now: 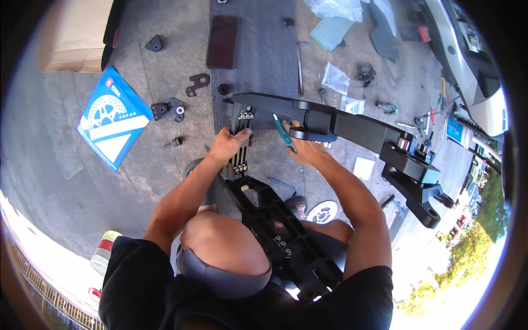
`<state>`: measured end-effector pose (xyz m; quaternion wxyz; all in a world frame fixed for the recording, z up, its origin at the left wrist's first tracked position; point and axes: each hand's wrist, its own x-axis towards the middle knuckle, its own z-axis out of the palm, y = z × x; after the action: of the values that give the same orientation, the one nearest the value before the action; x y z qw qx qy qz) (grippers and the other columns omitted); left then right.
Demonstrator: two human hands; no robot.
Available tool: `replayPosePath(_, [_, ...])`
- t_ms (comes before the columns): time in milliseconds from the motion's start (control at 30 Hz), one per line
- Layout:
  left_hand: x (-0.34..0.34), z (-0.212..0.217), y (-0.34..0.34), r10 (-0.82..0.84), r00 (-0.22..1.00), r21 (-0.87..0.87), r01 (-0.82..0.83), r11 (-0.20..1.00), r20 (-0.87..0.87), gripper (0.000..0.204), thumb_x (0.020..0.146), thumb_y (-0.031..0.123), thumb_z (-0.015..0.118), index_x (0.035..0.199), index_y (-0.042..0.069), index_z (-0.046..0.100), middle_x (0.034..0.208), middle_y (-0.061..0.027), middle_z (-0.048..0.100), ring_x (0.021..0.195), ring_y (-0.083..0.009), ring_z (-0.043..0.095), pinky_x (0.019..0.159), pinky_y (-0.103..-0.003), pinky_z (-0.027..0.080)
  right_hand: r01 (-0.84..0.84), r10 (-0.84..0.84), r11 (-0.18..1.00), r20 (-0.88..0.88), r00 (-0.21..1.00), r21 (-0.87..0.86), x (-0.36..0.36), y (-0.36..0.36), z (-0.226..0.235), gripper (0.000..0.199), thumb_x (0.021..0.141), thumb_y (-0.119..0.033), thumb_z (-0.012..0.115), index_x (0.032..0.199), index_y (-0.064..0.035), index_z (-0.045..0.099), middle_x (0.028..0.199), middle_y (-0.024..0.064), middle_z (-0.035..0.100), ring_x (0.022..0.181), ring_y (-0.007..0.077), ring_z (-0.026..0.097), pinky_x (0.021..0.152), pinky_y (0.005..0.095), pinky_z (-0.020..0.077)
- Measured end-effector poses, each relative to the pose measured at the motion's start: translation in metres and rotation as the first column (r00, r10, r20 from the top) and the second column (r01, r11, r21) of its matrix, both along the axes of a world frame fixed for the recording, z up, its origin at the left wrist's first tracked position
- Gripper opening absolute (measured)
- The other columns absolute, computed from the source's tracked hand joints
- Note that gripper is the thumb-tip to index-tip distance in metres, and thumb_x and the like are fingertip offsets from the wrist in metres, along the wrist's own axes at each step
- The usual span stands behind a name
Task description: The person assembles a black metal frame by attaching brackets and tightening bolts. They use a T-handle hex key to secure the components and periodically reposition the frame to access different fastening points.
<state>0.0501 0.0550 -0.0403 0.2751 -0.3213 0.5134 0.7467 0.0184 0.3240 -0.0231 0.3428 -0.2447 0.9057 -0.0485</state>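
A large black metal frame of jointed arms lies across the middle, one arm running right to a forked end. Its other part, a cut-out black section, reaches down between my knees. Between the two sits a slotted black bracket with bolts at both ends. My left hand is closed around this bracket, thumb on its face. My right hand is below the upper arm, fingers curled on a teal-handled tool with a pale tip; its kind is unclear. The arm's round joint hides some right fingers.
A dark mat bears a phone-like dark slab. Left are a blue package, small black brackets and a cardboard box. Plastic bags, pliers and a brake disc lie right; a white vehicle stands beyond.
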Motion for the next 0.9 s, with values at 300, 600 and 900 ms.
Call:
replayPosePath(300, [0.008, -0.003, -0.007, -0.045, 0.995, 0.335, 0.013, 0.942, 0.087, 0.011, 0.084, 0.001, 0.062, 0.095, 0.001, 0.061, 0.075, -0.0082, 0.063, 0.059, -0.0179, 0.061, 0.053, -0.033, 0.053, 0.876, -0.692, -0.027, 0.641, 0.331, -0.482, -0.014, 0.088, 0.134, 0.034, 0.094, -0.029, 0.055, 0.117, -0.0035, 0.055, 0.112, 0.0128, 0.059, 0.097, 0.0208, 0.061, 0.077, 0.0332, 0.0534])
replayPosePath(600, [0.007, 0.011, -0.003, -0.013, 1.0, 0.379, 0.011, 0.925, 0.002, 0.018, 0.082, 0.002, 0.06, 0.1, 0.0, 0.061, 0.075, -0.0086, 0.062, 0.062, -0.0179, 0.06, 0.055, -0.031, 0.05, 0.81, -0.64, 0.446, 0.496, 0.587, -0.382, 0.039, 0.055, 0.217, 0.052, 0.096, -0.044, 0.05, 0.123, 0.0006, 0.052, 0.105, 0.0111, 0.062, 0.09, 0.0179, 0.06, 0.078, 0.0313, 0.0493])
replayPosePath(900, [0.003, 0.025, 0.003, -0.055, 0.995, 0.454, 0.086, 0.887, -0.083, 0.026, 0.081, 0.0, 0.055, 0.107, 0.0, 0.059, 0.078, -0.009, 0.063, 0.063, -0.0176, 0.06, 0.057, -0.032, 0.051, 0.653, -0.551, 0.651, 0.35, 0.758, -0.388, 0.052, 0.046, 0.198, 0.033, 0.094, -0.013, 0.058, 0.123, -0.0001, 0.051, 0.106, 0.0102, 0.06, 0.09, 0.0157, 0.057, 0.081, 0.0289, 0.0479])
